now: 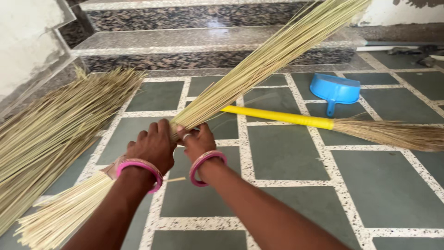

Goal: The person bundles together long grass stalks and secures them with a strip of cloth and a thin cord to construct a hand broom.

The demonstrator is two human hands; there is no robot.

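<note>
Head view: left hand (155,144) & right hand (198,141), fingers closed tight round stick bundle (259,65), w/ yellow-handled broom (323,124) behind.

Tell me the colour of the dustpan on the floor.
Blue; the dustpan shows clearly in the head view.

- A blue dustpan (336,89) lies on the tiled floor (384,185), its handle pointing toward the camera.
- A broom with a yellow handle (282,116) lies just beside the dustpan — its brown bristle head reaches away to the right.
- A loose heap of pale broom sticks (51,134) lies well to the left of the dustpan.
- Speckled granite steps (185,44) rise behind the dustpan — two treads show.
</note>
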